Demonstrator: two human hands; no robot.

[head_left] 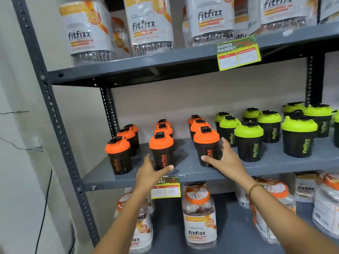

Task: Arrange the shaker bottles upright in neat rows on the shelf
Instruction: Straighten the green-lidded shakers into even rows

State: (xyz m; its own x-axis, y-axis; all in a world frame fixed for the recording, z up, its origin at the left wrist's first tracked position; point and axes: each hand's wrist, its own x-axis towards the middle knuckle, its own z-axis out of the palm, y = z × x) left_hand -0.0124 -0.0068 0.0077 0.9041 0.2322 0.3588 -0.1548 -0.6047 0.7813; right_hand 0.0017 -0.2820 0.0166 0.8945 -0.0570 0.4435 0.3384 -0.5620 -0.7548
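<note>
Black shaker bottles stand upright on the grey middle shelf (187,173). Orange-lidded ones fill three rows on the left, green-lidded ones (248,140) stand in rows on the right. My left hand (152,173) is open around the base of the front orange-lidded bottle of the middle row (161,149), thumb and fingers on either side. My right hand (225,160) is open around the front orange-lidded bottle of the third row (206,145), thumb across its lower front. Whether either hand presses its bottle I cannot tell.
Large fitfizz jars (88,32) stand on the upper shelf and more jars (200,215) on the lower one. Price tags (238,52) hang from the shelf edges. A perforated grey upright (60,132) and a white wall (18,125) bound the left side.
</note>
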